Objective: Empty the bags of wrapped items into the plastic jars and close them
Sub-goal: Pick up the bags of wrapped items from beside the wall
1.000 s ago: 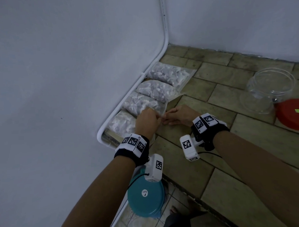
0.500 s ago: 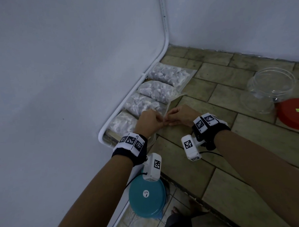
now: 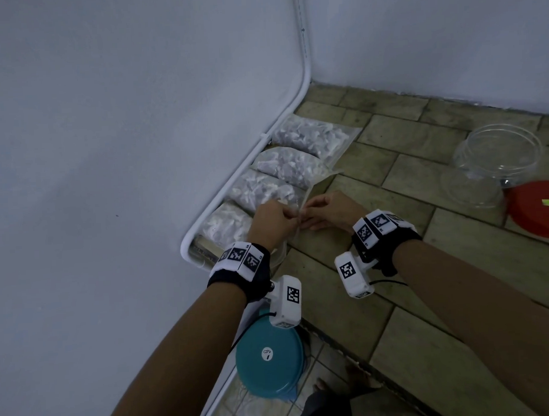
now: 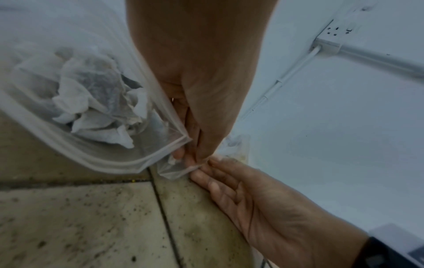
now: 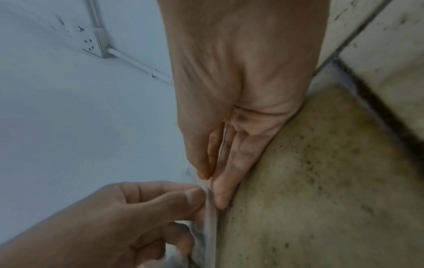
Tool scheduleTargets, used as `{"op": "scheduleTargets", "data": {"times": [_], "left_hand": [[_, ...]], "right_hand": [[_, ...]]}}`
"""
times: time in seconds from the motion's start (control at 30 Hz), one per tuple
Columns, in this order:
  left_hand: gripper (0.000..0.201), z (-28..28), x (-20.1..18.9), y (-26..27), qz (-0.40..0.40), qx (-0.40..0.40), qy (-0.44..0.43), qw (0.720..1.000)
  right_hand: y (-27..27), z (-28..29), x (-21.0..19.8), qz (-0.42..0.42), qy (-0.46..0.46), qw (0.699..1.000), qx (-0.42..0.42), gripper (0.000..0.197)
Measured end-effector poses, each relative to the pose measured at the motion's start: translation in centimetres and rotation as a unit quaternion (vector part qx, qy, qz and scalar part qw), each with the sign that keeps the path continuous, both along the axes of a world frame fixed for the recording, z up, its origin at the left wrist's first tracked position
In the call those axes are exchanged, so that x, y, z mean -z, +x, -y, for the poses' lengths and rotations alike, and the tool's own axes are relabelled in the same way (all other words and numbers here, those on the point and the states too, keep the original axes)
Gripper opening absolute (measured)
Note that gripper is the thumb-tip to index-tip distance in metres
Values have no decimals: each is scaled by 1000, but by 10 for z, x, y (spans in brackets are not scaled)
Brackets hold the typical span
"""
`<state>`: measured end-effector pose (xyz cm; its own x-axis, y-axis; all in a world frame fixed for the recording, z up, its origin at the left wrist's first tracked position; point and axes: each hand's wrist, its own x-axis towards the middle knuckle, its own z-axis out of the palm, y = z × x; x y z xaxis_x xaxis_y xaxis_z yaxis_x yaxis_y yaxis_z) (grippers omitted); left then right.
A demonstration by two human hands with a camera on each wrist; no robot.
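Head view: left hand (image 3: 272, 222) and right hand (image 3: 331, 209) meet fingertip to fingertip, each pinching the zip edge of a clear bag of wrapped items (image 3: 260, 189). An open plastic jar (image 3: 497, 163) stands well right of the right hand.

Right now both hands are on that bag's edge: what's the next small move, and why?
Probably pull the two hands apart to open the seal. The left hand and right hand each pinch the bag at the same corner of its mouth, which looks shut, with wrapped items inside. The jar stands open and empty to the right, its red lid beside it, ready for pouring.
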<state>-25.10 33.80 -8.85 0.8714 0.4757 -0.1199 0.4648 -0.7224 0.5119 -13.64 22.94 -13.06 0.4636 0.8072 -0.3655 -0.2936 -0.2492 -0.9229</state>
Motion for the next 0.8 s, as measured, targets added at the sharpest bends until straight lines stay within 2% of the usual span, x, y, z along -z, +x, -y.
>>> {"op": "scheduleTargets", "data": {"times": [0.2, 0.33, 0.63, 0.8], "left_hand": [[17, -1, 3, -2, 0, -13, -2, 1000], [19, -3, 4, -3, -6, -18, -19, 1000], [17, -3, 3, -1, -19, -18, -52, 998], [23, -5, 5, 1, -11, -4, -37, 999]], "right_hand": [[2, 2, 3, 22, 3, 1000, -14, 13], [3, 1, 2, 7, -1, 1000, -24, 22], [2, 3, -3, -12, 1, 1000, -26, 13], [0, 3, -6, -10, 3, 1000, -26, 8]]}}
